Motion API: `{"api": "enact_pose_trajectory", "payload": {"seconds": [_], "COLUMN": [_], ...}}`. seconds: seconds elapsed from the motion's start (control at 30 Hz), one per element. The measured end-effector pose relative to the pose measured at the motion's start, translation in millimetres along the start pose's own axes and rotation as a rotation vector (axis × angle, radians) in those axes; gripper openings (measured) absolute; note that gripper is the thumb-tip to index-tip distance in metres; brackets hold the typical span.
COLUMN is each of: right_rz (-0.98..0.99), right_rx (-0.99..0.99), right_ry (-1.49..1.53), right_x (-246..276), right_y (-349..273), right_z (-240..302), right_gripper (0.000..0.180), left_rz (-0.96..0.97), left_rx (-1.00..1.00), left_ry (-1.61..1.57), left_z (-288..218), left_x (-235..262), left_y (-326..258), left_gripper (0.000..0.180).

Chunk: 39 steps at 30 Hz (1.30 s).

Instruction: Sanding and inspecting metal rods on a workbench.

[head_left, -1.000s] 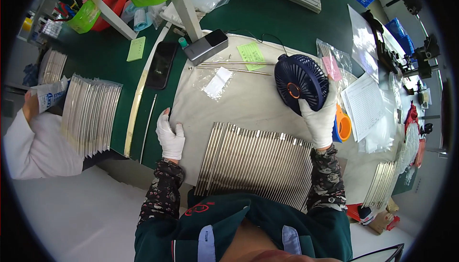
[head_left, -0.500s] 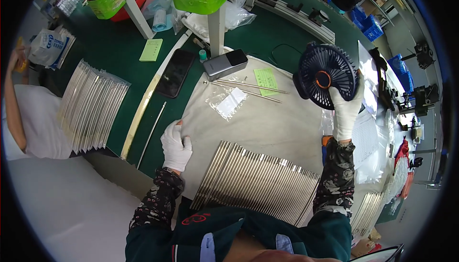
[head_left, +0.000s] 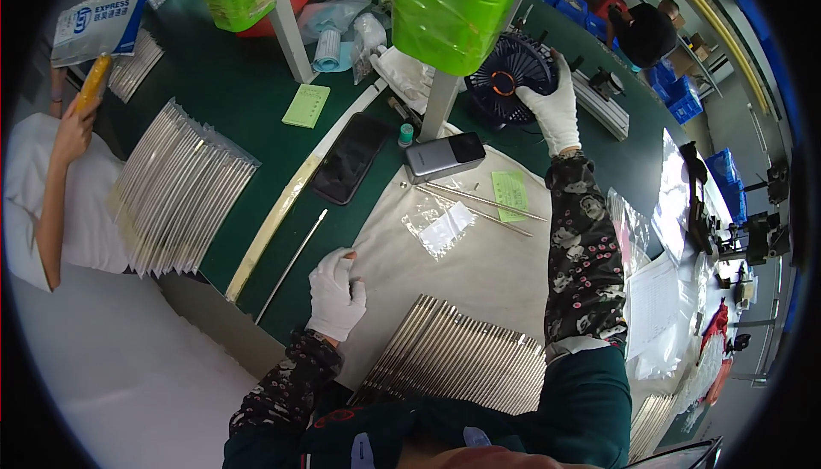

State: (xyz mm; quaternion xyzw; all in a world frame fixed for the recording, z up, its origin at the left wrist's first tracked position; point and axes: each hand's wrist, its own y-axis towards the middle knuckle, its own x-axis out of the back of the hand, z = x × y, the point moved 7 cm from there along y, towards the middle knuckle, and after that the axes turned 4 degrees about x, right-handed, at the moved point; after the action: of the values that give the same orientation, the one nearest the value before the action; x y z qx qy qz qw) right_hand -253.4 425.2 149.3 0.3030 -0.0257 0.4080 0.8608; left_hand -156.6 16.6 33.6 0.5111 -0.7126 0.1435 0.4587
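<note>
My right hand (head_left: pixel 554 110), in a white glove, grips the edge of a dark blue fan (head_left: pixel 499 82) at the far side of the table, behind the green bin's post. On the pale cloth (head_left: pixel 389 268) rests my left hand (head_left: pixel 335 296), also gloved; its thumb stands apart from the fingers and nothing shows in it. A row of shiny metal rods (head_left: pixel 457 353) lies close to my body, to the right of that hand. Left of it, a single thin rod (head_left: pixel 292 264) lies on the green table.
A phone (head_left: pixel 350 159), a grey power bank (head_left: pixel 445 157), two loose rods and a small plastic bag (head_left: pixel 445 228) lie ahead. A green bin (head_left: pixel 449 16) hangs above. Bagged rods (head_left: pixel 184 191) lie at left, beside a person holding a yellow object (head_left: pixel 94 84).
My right hand has carried the fan away from me and to the left, behind the bin's post. My left hand stays on the cloth. The view has shifted, and the person at left raised a bag.
</note>
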Motion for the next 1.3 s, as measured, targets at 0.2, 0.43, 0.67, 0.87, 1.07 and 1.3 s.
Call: {"api": "enact_pose_trajectory", "payload": {"seconds": [0.2,0.43,0.67,0.87,1.07,1.3], "right_rz": [0.087,0.156,0.182,0.264,0.283,0.029], "right_rx": [0.018,0.054,0.056,-0.115,-0.116,-0.052], "right_ry": [-0.055,-0.139,-0.274,-0.131,-0.142,-0.393], "right_x": [-21.7,-24.2,-19.0,-25.1,-21.1,45.9], "right_y": [10.1,14.3,-1.0,-3.1,0.4,-36.2], "right_z": [-20.4,-21.1,-14.4,-20.0,-31.1,3.8], "right_gripper": [0.088,0.092,0.093,0.093,0.099,0.091], "left_rz": [0.012,0.015,0.024,-0.009,-0.010,-0.017], "left_rx": [-0.001,-0.005,-0.001,-0.022,-0.044,-0.039], "left_ry": [-0.038,-0.009,-0.018,-0.001,-0.004,0.002], "left_z": [1.2,-3.1,-2.9,-5.2,-7.7,-1.9], "left_x": [-3.7,0.6,-0.8,3.4,-1.1,0.7], "left_y": [2.0,1.8,2.2,4.7,8.7,1.6], "left_gripper": [0.042,0.041,0.038,0.036,0.034,0.033]}}
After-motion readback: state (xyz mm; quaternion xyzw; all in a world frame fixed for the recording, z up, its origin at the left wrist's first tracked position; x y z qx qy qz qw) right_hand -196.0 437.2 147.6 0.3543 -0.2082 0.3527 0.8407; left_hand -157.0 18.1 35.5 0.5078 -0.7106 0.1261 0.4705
